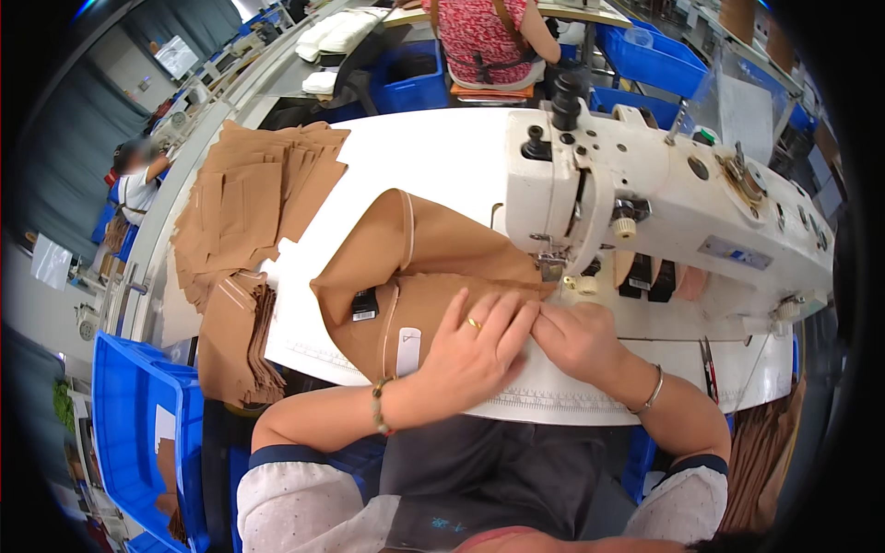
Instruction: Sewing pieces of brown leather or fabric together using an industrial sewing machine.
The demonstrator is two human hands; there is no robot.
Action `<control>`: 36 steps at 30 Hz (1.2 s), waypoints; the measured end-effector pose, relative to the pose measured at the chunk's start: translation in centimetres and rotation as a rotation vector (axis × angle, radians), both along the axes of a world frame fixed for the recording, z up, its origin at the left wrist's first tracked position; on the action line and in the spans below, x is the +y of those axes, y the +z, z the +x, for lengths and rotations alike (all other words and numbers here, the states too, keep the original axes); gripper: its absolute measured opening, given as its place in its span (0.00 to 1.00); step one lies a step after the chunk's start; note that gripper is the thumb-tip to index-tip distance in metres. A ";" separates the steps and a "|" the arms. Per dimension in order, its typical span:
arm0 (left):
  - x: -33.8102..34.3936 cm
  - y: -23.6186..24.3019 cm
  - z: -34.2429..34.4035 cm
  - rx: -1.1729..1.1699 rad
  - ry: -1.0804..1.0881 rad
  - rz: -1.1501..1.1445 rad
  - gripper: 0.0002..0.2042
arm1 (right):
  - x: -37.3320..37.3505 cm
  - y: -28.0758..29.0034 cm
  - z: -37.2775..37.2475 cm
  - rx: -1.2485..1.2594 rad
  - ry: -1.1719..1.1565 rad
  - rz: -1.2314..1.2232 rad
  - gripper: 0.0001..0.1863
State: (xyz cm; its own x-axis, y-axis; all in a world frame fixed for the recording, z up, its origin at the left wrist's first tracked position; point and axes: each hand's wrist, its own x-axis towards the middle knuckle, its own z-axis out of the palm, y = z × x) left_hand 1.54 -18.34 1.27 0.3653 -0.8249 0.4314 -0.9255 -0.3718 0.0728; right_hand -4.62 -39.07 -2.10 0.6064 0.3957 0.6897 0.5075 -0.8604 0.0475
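So we've got our left hand point(481, 343) resting on the brown fabric point(452, 238), right hand point(581, 343) curled at its edge near the sewing machine point(668, 198). Cut brown pieces point(249, 194) are piled up to our left.

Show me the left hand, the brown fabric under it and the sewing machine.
Left hand point(474, 354): head view, back of the hand.
Brown fabric point(426, 302): head view, flat panel beside the fingers.
Sewing machine point(668, 198): head view, side of its white arm.
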 end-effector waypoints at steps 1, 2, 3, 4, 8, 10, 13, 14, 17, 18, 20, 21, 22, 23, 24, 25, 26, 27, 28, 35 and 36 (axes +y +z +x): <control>-0.9 -0.5 0.9 -0.173 0.025 -0.091 0.30 | 0.0 0.1 0.0 -0.026 -0.003 -0.008 0.11; -1.4 -0.8 2.0 -0.189 0.015 -0.074 0.26 | 0.0 0.1 0.0 -0.058 -0.013 -0.001 0.12; -1.5 -1.1 3.3 -0.203 0.005 -0.057 0.23 | 0.1 0.1 0.0 -0.084 -0.021 0.005 0.12; -1.4 -1.3 4.2 -0.216 0.001 -0.047 0.20 | 0.1 0.0 -0.1 -0.081 -0.014 0.008 0.12; 0.1 -1.7 4.7 -0.362 -0.190 -0.021 0.15 | 0.0 -0.6 0.0 -0.100 0.024 -0.044 0.12; 0.5 -1.5 3.4 -0.289 -0.159 0.124 0.16 | 0.2 -1.1 0.0 -0.081 0.044 -0.085 0.11; 0.6 -0.6 2.3 -0.114 -0.132 0.181 0.16 | 0.5 -1.8 0.0 -0.049 0.068 -0.123 0.09; 0.5 -0.1 2.3 -0.052 -0.118 0.195 0.16 | 0.5 -2.0 0.0 -0.033 0.059 -0.149 0.09; 0.5 1.0 2.6 0.103 -0.184 0.139 0.17 | 0.5 -2.2 -0.4 0.017 0.045 -0.188 0.08; 0.1 0.9 2.8 0.052 -0.140 0.109 0.17 | 0.5 -2.2 -0.6 0.063 0.040 -0.206 0.09; -1.2 0.3 3.4 -0.057 -0.044 0.054 0.16 | 0.4 -2.1 -0.7 0.092 0.033 -0.227 0.11; -1.7 -0.1 3.9 -0.064 -0.058 0.010 0.16 | 0.5 -2.0 -0.7 0.081 0.030 -0.224 0.11; -2.0 -0.5 4.5 0.001 -0.081 0.031 0.16 | 0.5 -2.0 -0.7 0.077 0.026 -0.227 0.11; -2.3 -0.9 5.1 0.065 -0.103 0.052 0.16 | 0.4 -2.0 -0.6 0.077 0.029 -0.224 0.11; -2.3 -1.3 5.4 0.130 -0.126 0.074 0.16 | 0.5 -1.9 -0.6 0.085 0.029 -0.224 0.11; -2.2 -1.7 5.5 0.134 -0.144 0.056 0.17 | 0.4 -1.9 -0.6 0.091 0.029 -0.225 0.11; -2.0 -2.0 5.4 0.136 -0.163 0.038 0.17 | 0.4 -1.9 -0.6 0.099 0.032 -0.214 0.12; -1.8 -2.2 5.3 0.141 -0.189 0.012 0.18 | 0.5 -1.9 -0.6 0.108 0.036 -0.201 0.12; -1.6 -2.4 5.1 0.117 -0.175 0.034 0.18 | 0.5 -1.9 -0.7 0.117 0.034 -0.181 0.12; -0.9 -2.7 4.0 0.124 -0.177 -0.006 0.22 | 2.0 -1.9 -2.2 0.148 -0.063 -0.203 0.12; -0.9 -2.7 4.0 0.138 -0.183 -0.020 0.22 | 1.9 -2.0 -2.2 0.151 -0.066 -0.207 0.12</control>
State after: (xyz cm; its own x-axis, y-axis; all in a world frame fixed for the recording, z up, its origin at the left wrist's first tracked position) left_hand 5.57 -19.26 -1.39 0.2670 -0.8747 0.4045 -0.9581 -0.1957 0.2092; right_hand -6.82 -37.17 -4.09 0.7254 0.4752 0.4980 0.4655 -0.8716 0.1535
